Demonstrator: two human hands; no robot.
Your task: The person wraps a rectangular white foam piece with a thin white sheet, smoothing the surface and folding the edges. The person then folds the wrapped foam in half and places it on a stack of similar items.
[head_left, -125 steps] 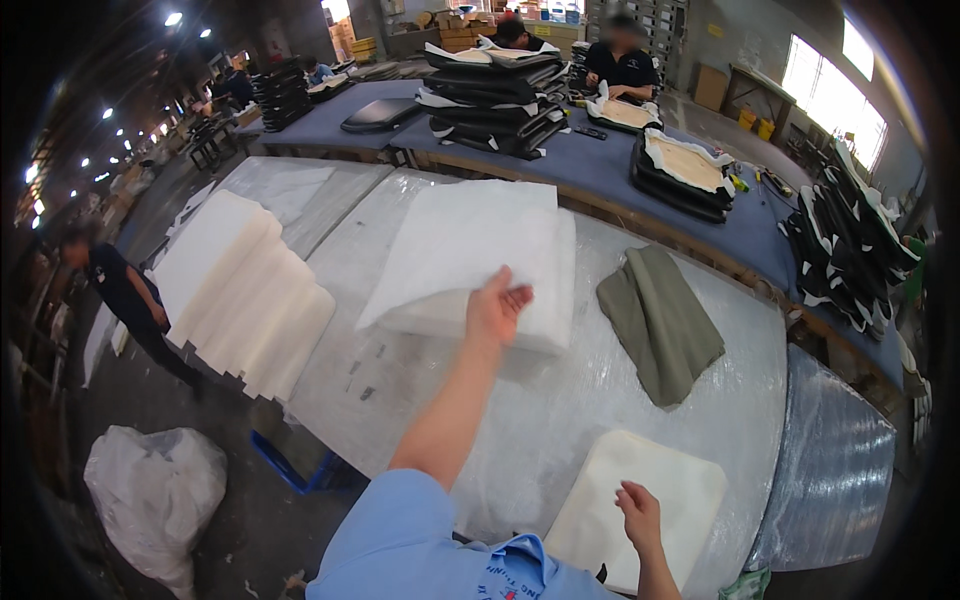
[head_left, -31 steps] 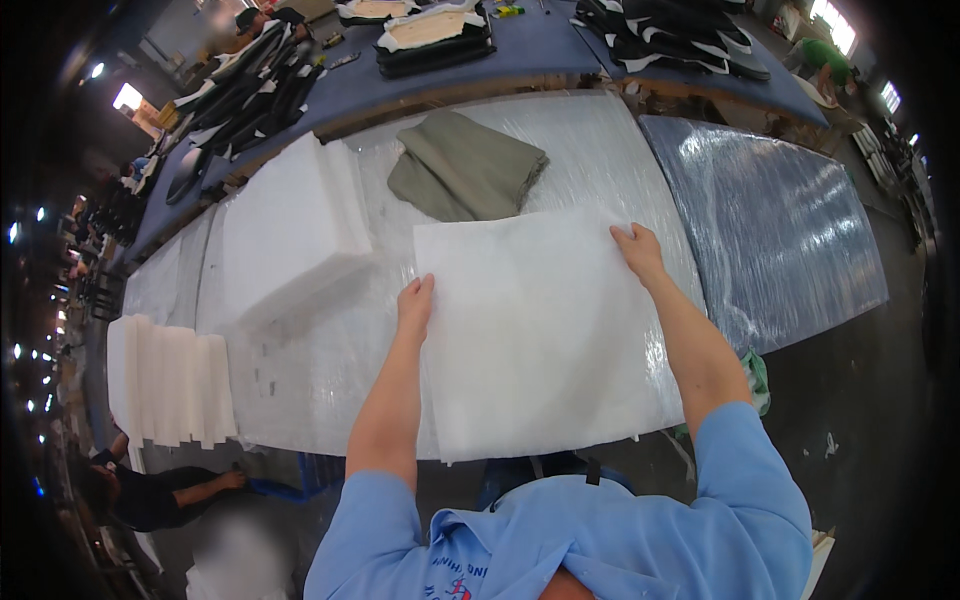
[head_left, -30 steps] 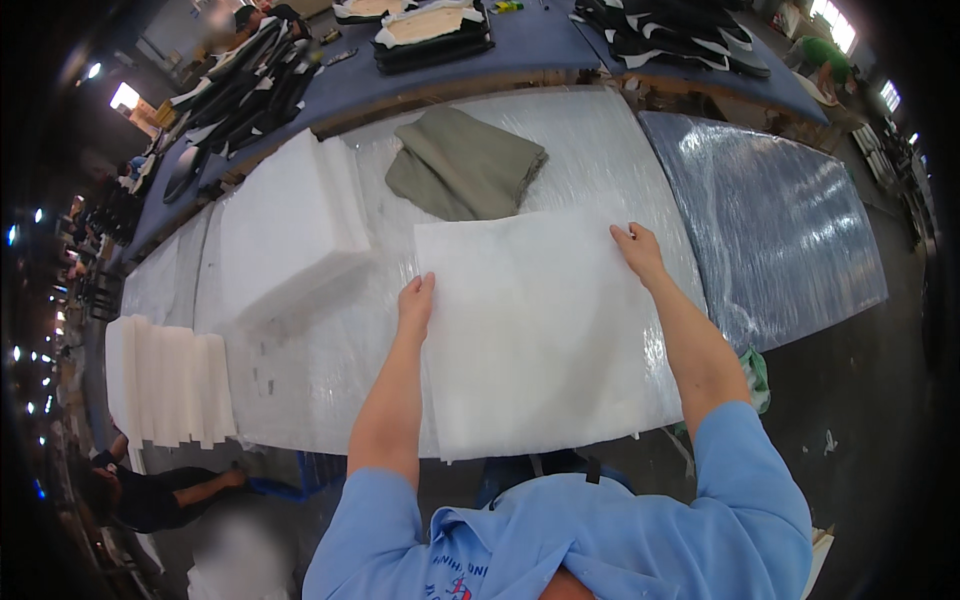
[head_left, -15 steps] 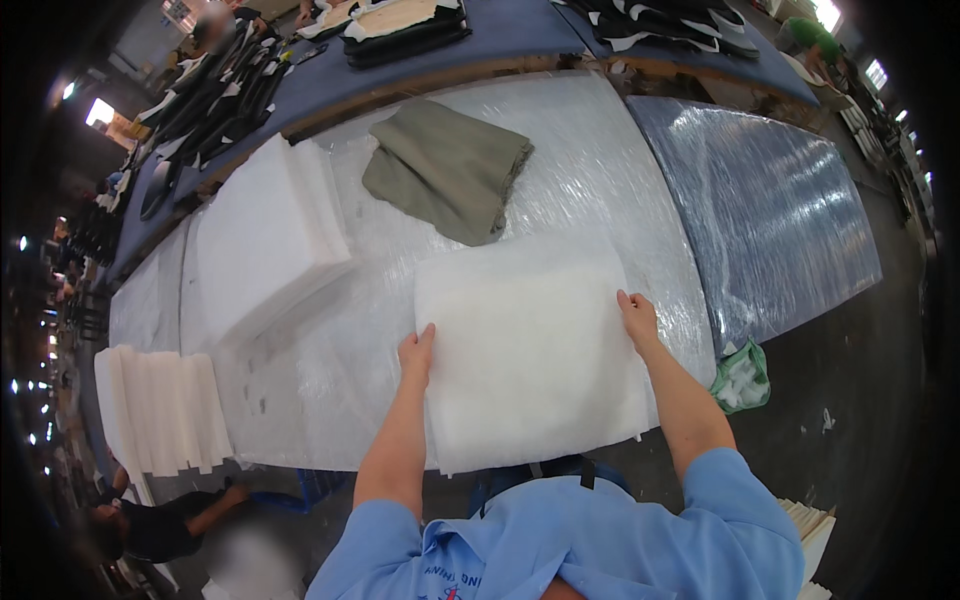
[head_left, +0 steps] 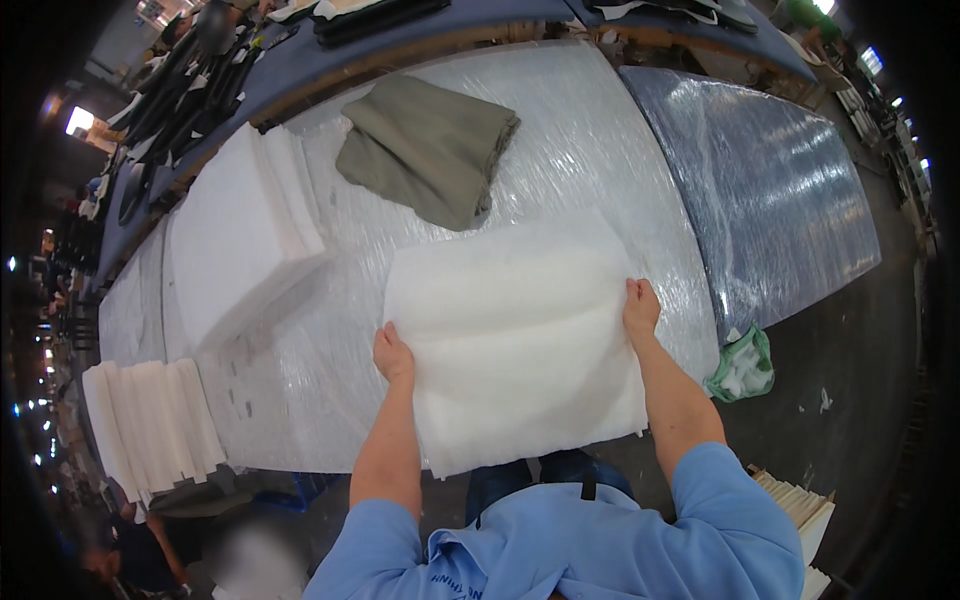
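Observation:
A thick white sheet of batting (head_left: 515,345) lies across the near edge of the plastic-wrapped table, with a soft crease running over its middle. Its left edge is gripped by my left hand (head_left: 393,352), the fingers curled around it. My right hand (head_left: 641,308) pinches the opposite edge, a little farther from me. Beyond the sheet lies a folded olive-green cloth (head_left: 425,150). A tall stack of white batting (head_left: 235,235) stands to the left of the cloth.
Rolled or folded white pieces (head_left: 155,425) sit at the table's near left corner. To the right are a blue plastic-covered panel (head_left: 755,200) and a green bag with white scraps (head_left: 745,368). Blue tables (head_left: 480,12) with dark pieces stand behind. A person (head_left: 140,550) works at lower left.
The batting sheet has gone from nearly flat to creased across its middle. My left hand has shifted left, its fingers closed on the edge. The view has tilted slightly.

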